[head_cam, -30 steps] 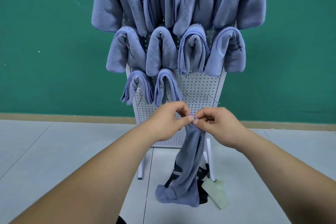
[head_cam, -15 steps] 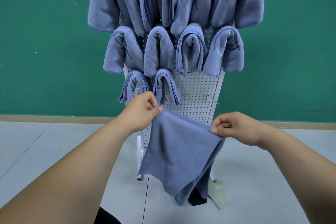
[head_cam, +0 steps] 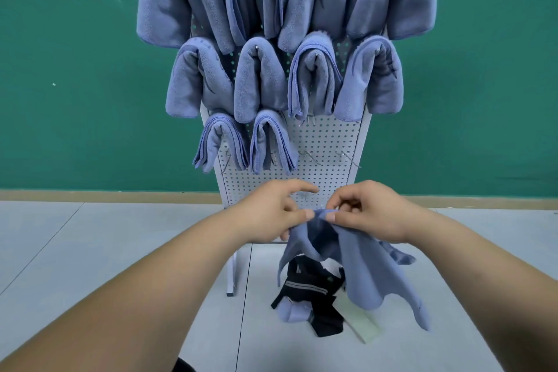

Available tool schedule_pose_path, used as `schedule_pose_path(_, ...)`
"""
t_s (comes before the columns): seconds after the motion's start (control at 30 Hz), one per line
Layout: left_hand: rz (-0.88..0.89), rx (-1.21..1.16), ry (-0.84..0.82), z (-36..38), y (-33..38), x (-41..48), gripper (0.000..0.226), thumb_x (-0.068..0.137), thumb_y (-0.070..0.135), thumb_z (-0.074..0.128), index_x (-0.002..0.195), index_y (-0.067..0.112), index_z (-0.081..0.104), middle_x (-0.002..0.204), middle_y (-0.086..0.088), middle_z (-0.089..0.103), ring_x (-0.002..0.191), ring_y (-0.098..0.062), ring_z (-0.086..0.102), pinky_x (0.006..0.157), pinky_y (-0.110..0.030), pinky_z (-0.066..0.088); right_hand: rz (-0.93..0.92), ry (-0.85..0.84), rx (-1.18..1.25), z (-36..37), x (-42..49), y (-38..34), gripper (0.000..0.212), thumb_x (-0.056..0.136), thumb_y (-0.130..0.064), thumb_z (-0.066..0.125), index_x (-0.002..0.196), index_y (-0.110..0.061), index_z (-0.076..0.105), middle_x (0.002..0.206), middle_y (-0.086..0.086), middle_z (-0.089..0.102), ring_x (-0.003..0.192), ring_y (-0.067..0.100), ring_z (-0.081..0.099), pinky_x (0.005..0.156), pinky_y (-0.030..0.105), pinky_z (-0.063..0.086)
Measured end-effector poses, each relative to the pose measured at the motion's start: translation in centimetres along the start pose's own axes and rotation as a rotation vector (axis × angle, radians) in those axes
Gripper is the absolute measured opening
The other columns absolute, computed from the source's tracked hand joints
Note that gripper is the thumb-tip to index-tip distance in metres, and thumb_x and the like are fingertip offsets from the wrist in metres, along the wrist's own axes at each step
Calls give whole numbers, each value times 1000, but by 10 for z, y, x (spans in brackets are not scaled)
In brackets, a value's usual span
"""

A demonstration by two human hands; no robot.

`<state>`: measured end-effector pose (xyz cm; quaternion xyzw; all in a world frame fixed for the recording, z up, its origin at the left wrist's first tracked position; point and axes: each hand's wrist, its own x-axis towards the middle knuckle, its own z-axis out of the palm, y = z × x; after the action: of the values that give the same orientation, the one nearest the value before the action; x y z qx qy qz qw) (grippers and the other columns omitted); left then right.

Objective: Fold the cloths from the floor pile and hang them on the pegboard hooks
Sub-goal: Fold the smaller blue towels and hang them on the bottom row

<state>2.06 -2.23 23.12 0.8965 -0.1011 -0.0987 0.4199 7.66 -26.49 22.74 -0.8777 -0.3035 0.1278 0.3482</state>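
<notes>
Both hands meet in front of the lower pegboard [head_cam: 326, 142], each nipping the top edge of a blue-grey cloth [head_cam: 359, 266]. The left hand [head_cam: 271, 211] pinches it between the thumb and the fingers beneath, forefinger stretched out free. The right hand [head_cam: 371, 214] pinches it between thumb and forefinger, the rest curled in. From that shared pinch the cloth hangs in two loose flaps above the floor pile [head_cam: 308, 302], where a dark striped piece and another blue cloth lie. I reckon this is an early fold, corners being brought together. It should go best if the corners are matched exactly and the flaps allowed to drop straight before the next fold, since the stuff looks soft and nappy and slumps readily. The hung cloths [head_cam: 262, 81] show the shape to aim for, narrow plump arches with stitched hems. Bare wire hooks [head_cam: 347, 157] wait at the right of the bottom row.
</notes>
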Motion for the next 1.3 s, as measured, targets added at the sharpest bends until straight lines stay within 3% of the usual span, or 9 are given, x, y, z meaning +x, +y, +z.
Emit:
schedule_pose_path(0.1,12,37,51,12,6,8,3,103,32,66,104,31,68,59,4,61,53,-12,63,60,-28,48,-15,2,52,4,2,-6,14,94,-37,78,88,-25,75,64,-14,57,57,8,41,57,18,38)
schedule_pose_path(0.33,-34,129,198,-11,-4,11,13,100,22,66,87,23,66,59,10,62,51,-10,59,53,-22,45,140,-85,113,-16,-8,19,20,92,-38,81,94,-20,74,73,-5,66,66,12,53,71,29,44)
schedule_pose_path(0.53,-239,198,340,-51,-42,3,13,93,15,65,82,18,72,57,10,64,61,-17,62,66,-31,55,290,-57,100,-40,-25,55,20,88,-37,86,93,-20,77,79,4,76,75,14,67,86,36,53)
schedule_pose_path(0.77,-340,203,348,-59,-59,-1,15,93,10,61,84,11,73,50,8,63,56,-24,62,65,-39,63,352,21,-208,-46,-28,61,20,90,-41,82,82,-25,75,54,-11,56,52,8,46,59,27,40)
schedule_pose_path(0.87,-289,128,276,-50,-59,1,15,95,11,62,85,18,71,61,2,68,55,-24,66,70,-48,66,266,72,-48,-39,-21,45,15,95,-34,78,92,-20,71,53,-11,50,52,13,44,59,26,42)
schedule_pose_path(1.0,-137,99,224,-37,-45,3,7,99,19,67,94,23,66,65,5,62,57,-18,53,62,-35,47,189,74,214,-28,-14,11,4,103,-23,68,104,-21,71,68,3,48,66,14,47,63,21,47)
schedule_pose_path(1.07,-74,15,216,-29,-34,4,5,101,16,66,97,19,65,65,6,59,59,-16,47,62,-32,43,185,49,339,-22,-11,-3,11,105,-17,65,104,-18,76,81,10,64,76,13,59,69,23,55)
schedule_pose_path(1.17,10,-122,176,-17,-20,6,2,102,10,66,100,11,66,74,-2,63,69,-17,59,78,-40,58,190,16,467,-12,-9,-21,21,103,-3,63,108,-13,80,93,9,74,85,13,67,83,29,63)
schedule_pose_path(1.3,71,-213,119,-4,-10,6,6,98,9,72,101,15,71,83,-16,69,73,-23,64,85,-45,63,118,-23,387,-5,-7,-31,48,87,16,62,116,-18,78,103,7,77,93,18,74,80,21,58)
